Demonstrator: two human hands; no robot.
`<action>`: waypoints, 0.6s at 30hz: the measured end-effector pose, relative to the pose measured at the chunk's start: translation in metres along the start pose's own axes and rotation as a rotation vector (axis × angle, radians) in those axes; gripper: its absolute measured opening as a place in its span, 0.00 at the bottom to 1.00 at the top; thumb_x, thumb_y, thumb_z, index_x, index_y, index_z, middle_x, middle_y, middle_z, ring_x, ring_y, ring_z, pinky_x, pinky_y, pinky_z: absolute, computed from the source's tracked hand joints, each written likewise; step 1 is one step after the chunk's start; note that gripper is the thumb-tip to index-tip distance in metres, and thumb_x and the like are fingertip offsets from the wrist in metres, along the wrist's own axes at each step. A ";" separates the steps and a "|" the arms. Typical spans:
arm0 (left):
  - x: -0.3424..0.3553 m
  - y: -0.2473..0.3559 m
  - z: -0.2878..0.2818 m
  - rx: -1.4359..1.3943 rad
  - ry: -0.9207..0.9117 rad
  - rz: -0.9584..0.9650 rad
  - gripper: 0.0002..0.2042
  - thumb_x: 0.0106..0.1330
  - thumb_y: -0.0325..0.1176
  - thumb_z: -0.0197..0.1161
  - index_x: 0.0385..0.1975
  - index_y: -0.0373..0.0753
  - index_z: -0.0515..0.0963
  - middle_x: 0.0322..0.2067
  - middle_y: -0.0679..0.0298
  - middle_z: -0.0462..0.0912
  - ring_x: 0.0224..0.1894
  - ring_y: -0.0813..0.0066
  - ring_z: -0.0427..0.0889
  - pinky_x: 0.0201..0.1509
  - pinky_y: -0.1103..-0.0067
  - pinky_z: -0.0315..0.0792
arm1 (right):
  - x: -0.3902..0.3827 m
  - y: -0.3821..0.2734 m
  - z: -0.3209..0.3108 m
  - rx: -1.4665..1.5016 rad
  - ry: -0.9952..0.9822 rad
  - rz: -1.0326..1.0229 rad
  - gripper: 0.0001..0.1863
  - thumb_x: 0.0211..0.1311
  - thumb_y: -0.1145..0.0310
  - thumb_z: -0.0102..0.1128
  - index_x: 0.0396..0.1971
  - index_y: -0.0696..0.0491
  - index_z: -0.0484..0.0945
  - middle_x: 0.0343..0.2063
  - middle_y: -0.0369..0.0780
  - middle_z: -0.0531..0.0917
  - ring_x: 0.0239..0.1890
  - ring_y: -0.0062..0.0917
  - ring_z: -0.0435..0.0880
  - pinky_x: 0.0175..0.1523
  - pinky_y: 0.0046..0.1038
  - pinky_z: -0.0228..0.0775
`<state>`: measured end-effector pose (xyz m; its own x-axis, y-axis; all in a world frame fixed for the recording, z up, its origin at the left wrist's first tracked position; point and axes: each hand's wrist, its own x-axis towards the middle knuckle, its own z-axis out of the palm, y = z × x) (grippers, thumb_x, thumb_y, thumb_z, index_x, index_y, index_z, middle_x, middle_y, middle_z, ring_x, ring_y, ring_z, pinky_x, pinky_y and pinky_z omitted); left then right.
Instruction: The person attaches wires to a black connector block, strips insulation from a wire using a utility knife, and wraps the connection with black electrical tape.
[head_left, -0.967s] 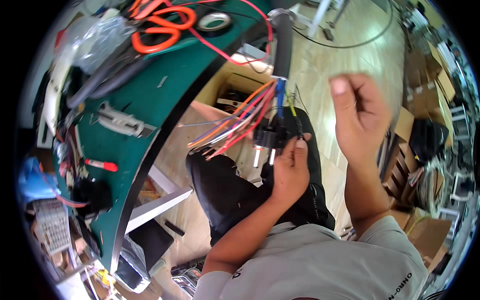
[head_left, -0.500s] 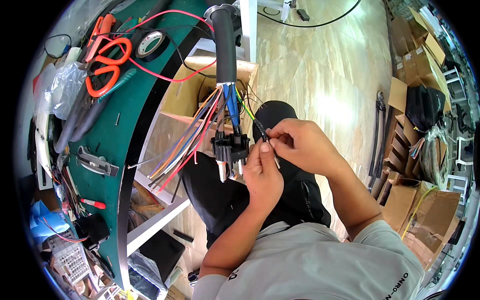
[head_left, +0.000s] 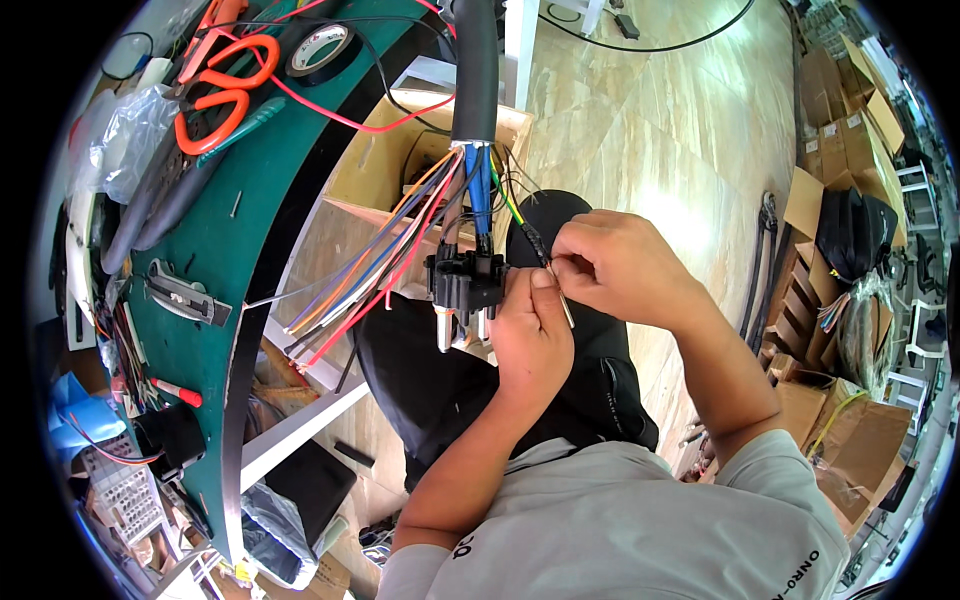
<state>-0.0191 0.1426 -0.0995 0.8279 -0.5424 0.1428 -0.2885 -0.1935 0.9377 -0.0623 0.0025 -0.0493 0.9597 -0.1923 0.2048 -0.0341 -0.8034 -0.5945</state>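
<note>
A thick black-sleeved cable [head_left: 474, 85] hangs from the top, its loose coloured wires [head_left: 375, 250] fanning down to the left. Blue wires [head_left: 480, 200] run from it into a black connector block [head_left: 466, 283] with metal pins beneath. My left hand [head_left: 535, 330], just right of the block, is closed on the lower end of a yellow-green wire [head_left: 512, 207]. Black wrapping [head_left: 537, 245] covers part of that wire, and a thin metal tip [head_left: 568, 312] sticks out below. My right hand [head_left: 625, 268] pinches beside the wrapping; whatever lies between its fingertips is hidden.
On the green bench [head_left: 275, 165] at left lie orange-handled scissors [head_left: 237, 95], a tape roll [head_left: 322, 52], a utility knife [head_left: 188, 293] and a red-capped tool [head_left: 177, 392]. A wooden box [head_left: 368, 180] stands behind the wires. Cardboard boxes [head_left: 835, 430] line the right side.
The view has shifted a little, and the cable sits higher and further right. My right fingers have drawn slightly right of the wire; the metal tip shows more.
</note>
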 end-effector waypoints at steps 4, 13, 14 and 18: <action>0.000 -0.006 0.003 0.064 0.045 0.100 0.15 0.74 0.31 0.47 0.24 0.32 0.69 0.19 0.56 0.69 0.21 0.63 0.69 0.27 0.69 0.62 | 0.006 -0.001 -0.007 -0.044 -0.043 -0.100 0.08 0.50 0.67 0.60 0.22 0.56 0.74 0.19 0.42 0.77 0.28 0.41 0.79 0.32 0.41 0.70; -0.004 -0.014 0.007 -0.011 0.094 0.053 0.13 0.74 0.30 0.46 0.26 0.31 0.70 0.20 0.56 0.68 0.20 0.68 0.69 0.26 0.72 0.62 | 0.015 -0.002 0.000 0.049 -0.228 0.127 0.08 0.50 0.68 0.58 0.22 0.58 0.74 0.21 0.46 0.79 0.26 0.45 0.77 0.30 0.39 0.68; -0.004 -0.014 0.006 -0.039 0.089 0.030 0.13 0.73 0.30 0.47 0.25 0.31 0.69 0.19 0.56 0.68 0.20 0.66 0.68 0.26 0.71 0.62 | 0.015 0.000 0.003 0.093 -0.224 0.146 0.08 0.50 0.68 0.58 0.22 0.58 0.74 0.22 0.46 0.79 0.26 0.45 0.76 0.30 0.37 0.68; -0.003 -0.010 0.004 -0.262 0.060 -0.064 0.15 0.74 0.31 0.47 0.23 0.32 0.68 0.19 0.58 0.67 0.21 0.67 0.67 0.26 0.71 0.62 | 0.010 0.013 0.019 0.432 -0.225 0.261 0.09 0.54 0.69 0.55 0.23 0.60 0.75 0.21 0.47 0.79 0.24 0.41 0.77 0.30 0.33 0.69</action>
<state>-0.0206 0.1428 -0.1102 0.8695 -0.4853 0.0919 -0.1070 -0.0035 0.9942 -0.0477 0.0007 -0.0692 0.9722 -0.1909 -0.1353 -0.2070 -0.4320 -0.8778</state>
